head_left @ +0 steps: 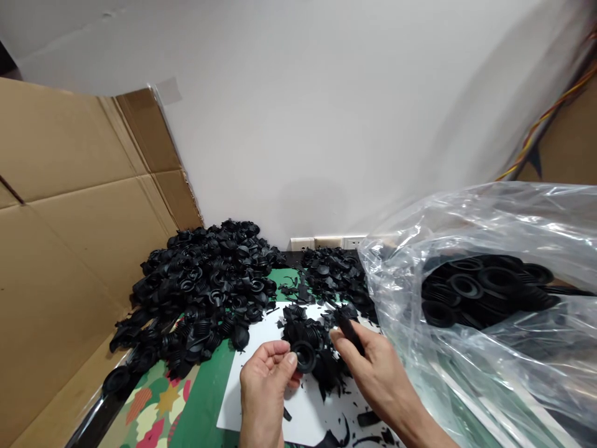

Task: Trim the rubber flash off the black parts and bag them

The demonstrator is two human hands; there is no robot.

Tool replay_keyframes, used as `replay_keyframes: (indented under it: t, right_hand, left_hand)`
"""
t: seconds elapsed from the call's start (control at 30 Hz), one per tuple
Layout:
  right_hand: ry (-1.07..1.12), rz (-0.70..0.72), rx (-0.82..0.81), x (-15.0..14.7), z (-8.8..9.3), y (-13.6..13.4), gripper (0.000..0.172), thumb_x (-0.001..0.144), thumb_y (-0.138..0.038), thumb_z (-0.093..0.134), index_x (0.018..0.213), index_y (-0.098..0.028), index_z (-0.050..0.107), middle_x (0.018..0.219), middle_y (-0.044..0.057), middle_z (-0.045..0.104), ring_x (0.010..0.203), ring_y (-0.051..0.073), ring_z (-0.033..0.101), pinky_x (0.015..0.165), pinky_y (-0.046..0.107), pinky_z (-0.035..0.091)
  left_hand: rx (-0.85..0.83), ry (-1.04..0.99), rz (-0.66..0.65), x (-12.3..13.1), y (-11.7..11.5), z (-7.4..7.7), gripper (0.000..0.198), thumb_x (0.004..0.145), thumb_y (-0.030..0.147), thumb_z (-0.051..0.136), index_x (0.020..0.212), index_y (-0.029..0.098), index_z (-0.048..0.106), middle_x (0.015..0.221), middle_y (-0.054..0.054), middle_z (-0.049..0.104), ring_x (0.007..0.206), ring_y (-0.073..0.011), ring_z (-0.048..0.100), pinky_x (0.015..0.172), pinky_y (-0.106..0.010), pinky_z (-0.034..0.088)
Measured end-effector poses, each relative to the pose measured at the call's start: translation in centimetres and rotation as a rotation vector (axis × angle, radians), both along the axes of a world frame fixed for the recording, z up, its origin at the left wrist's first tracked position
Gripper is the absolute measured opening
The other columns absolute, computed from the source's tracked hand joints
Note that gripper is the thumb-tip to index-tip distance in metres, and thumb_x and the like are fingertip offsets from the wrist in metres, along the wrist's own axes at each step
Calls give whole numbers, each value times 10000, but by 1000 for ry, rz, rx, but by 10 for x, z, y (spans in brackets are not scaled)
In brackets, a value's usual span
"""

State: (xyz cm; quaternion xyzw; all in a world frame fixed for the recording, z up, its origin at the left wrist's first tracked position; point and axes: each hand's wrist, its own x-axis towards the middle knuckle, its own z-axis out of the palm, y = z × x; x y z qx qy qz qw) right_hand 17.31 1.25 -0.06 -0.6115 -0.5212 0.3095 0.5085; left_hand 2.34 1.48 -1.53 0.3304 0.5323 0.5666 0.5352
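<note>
Between the thumb and fingers of my left hand (268, 376) is a round black rubber part (304, 357), its ringed opening facing me. My right hand (373, 367) is closed around a slim black stick-like piece (349, 331) that points up and to the left; its exact kind I cannot make out. Both hands are over a white sheet (237, 398). Just beyond the held part lies a small heap of black ribbed rubber parts (298, 323) with torn scraps. Loose black trimmings (368, 418) are strewn on the sheet near my right wrist.
A large pile of black ribbed rubber parts (200, 280) leans by the cardboard (74, 218) at left. More black scraps (333, 270) lie against the wall, below sockets (353, 241). At right, a clear plastic bag (396, 274) contains black ringed parts (466, 286).
</note>
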Motion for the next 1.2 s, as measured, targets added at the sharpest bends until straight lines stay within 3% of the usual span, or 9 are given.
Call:
replay_keyframes:
  t: [0.23,0.33,0.47,0.6,0.8,1.03,1.2]
  right_hand:
    - [-17,122,15,-2,-3,-1,197,787,-349,451,694,-198,536,650,6,559,614,176,519,560,261,403]
    - [-48,234,58,-5,1,-4,237,812,-337,444,647,-194,539,637,8,539,602,168,507,549,255,394]
    - [-99,343,96,-12,4,-7,198,772,-196,457,605,-187,563,628,16,538,594,163,507,552,252,386]
    - [-198,316,59,-15,-1,-7,191,730,-109,463,603,-178,588,629,22,550,587,163,515,554,256,381]
    - [-280,311,12,-17,-5,-4,213,738,-112,477,585,-182,606,616,13,568,559,154,531,523,241,383]
    - [-419,308,49,-19,-4,-3,210,680,-52,468,617,-187,616,642,18,596,574,155,568,526,230,381]
    - [-532,254,122,-23,-13,-4,217,604,-16,467,643,-179,605,653,27,607,576,172,593,509,227,369]
  left_hand:
    - [-9,-3,22,0,0,1,278,523,256,804,708,111,655,525,-16,660,438,-107,568,431,-195,428]
    - [-5,-3,-3,-2,0,1,274,538,254,803,722,109,659,544,-20,664,460,-110,572,448,-199,435]
    - [-11,19,-57,-5,0,1,246,581,241,784,750,111,661,570,-22,668,485,-113,578,472,-206,441]
    - [-14,27,-66,-4,1,1,219,587,224,770,743,117,661,549,-7,651,472,-109,568,480,-208,435]
    - [-11,19,-76,1,0,6,197,540,176,767,696,120,662,528,-2,642,450,-104,549,469,-202,417]
    - [-9,37,24,8,-2,7,172,476,85,686,640,133,666,476,17,622,387,-93,524,416,-192,398]
    - [10,59,8,6,1,-1,221,437,45,679,640,134,682,517,-4,655,451,-118,565,451,-204,444]
